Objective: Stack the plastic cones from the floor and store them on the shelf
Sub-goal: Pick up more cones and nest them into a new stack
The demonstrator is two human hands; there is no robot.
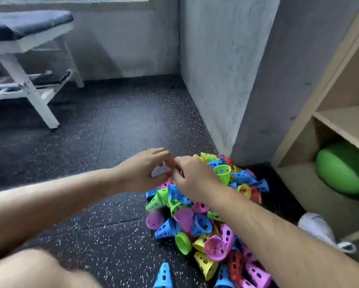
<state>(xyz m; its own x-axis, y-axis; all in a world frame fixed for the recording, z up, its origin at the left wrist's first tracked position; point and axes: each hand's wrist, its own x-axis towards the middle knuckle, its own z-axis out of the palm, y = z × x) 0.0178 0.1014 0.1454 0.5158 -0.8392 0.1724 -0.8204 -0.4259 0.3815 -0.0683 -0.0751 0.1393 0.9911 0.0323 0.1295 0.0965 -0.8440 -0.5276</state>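
Note:
A pile of small perforated plastic cones in green, blue, pink, yellow and red lies on the dark speckled floor beside the wooden shelf. My left hand and my right hand meet just above the pile's far left side, fingertips touching. The left thumb and fingers curl round a small red cone, mostly hidden. The right hand's fingers curl down on a cone of which only a sliver shows. One blue cone lies apart from the pile, near me.
A green ball fills the shelf's lower compartment; the compartment above holds nothing. A white shoe sits in front of the shelf. A grey wall corner stands behind the pile. A white treatment bench is far left. My knee is at bottom left.

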